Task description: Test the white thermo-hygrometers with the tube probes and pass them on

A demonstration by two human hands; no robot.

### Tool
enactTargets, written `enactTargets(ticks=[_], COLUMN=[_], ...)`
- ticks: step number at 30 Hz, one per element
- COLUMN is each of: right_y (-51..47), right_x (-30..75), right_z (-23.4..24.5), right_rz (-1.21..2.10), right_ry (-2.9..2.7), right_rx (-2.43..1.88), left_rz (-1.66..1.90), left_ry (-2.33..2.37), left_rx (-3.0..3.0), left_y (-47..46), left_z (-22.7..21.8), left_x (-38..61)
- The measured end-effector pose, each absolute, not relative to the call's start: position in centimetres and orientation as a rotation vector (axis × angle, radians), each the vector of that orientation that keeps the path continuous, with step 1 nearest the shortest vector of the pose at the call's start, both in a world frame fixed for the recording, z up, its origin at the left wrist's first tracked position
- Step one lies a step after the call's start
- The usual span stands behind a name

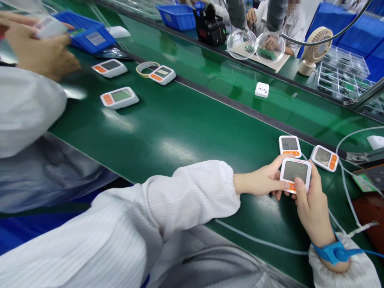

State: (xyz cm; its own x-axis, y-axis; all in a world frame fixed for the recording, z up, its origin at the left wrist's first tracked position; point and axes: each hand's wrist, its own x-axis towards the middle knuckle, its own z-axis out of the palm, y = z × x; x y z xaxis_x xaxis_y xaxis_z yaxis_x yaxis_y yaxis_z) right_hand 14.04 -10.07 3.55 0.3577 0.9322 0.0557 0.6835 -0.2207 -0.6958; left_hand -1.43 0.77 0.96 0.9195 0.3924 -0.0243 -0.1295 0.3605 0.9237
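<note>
Between my two hands is a white digital monitor with a grey display and orange buttons. My left hand closes on its left side, thumb on the orange buttons. My right hand grips the other side, thumb against the screen's lower edge; a blue strap circles that wrist. Right behind the held unit lies a similar monitor showing digits. Another monitor rests on the green table to the right, with its display lit. The undersides of my fingers are partly hidden.
A co-worker's hands hold a white device at the far left, beside a blue bin. Further monitors and a tape roll lie there. Pale tubing crosses the table. Beyond are a white device and a fan.
</note>
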Motion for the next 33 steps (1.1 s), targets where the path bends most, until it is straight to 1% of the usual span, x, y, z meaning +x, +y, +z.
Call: enactTargets(ticks=[33], right_y=[-10.17], right_x=[14.06], right_z=[3.47], right_rz=[0.461], right_ry=[-1.439], right_rx=[-2.001], left_rz=[0.399], left_ry=[0.263], left_rx=[1.166], left_y=[0.53], left_z=[0.53], left_x=[-1.28])
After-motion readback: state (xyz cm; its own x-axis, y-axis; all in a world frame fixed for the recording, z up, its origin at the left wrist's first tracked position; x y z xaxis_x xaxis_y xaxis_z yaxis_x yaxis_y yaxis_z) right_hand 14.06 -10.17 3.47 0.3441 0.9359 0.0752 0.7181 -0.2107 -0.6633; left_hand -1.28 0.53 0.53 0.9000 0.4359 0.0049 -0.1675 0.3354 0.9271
